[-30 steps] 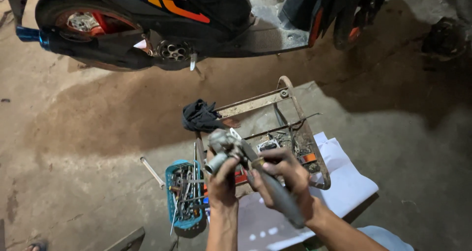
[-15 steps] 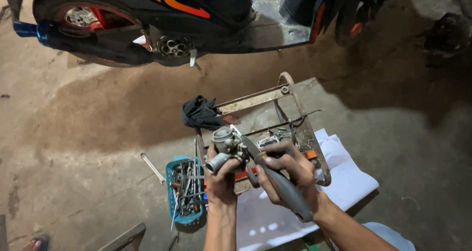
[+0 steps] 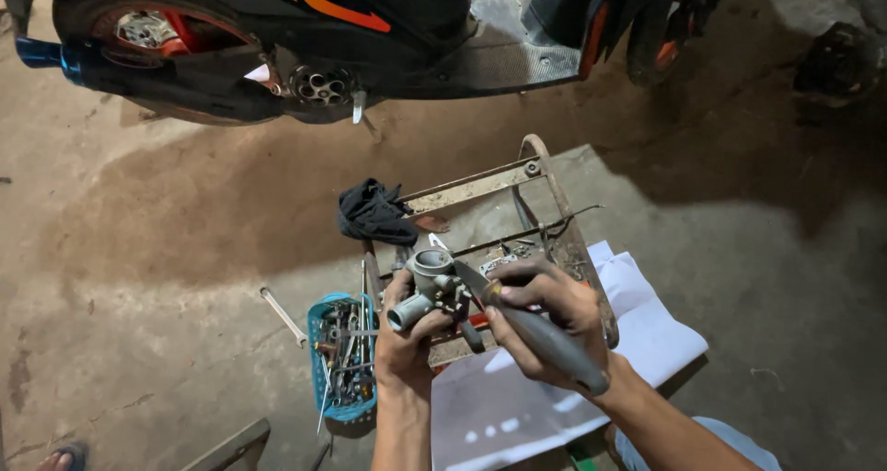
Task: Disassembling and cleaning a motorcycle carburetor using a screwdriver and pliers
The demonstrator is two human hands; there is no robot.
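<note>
Carburetor (image 3: 428, 289) sits gripped in the left hand (image 3: 404, 342), raised above the blue basket (image 3: 342, 356) so its body faces up, while the right hand (image 3: 545, 316) clasps a grey-handled screwdriver (image 3: 540, 334), tip against it.

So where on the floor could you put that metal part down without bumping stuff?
Bare concrete floor lies left of the black rag, between the scooter and the blue tool basket. More is right of the white sheet. It is crowded under the hands, around the metal rack and basket.
</note>
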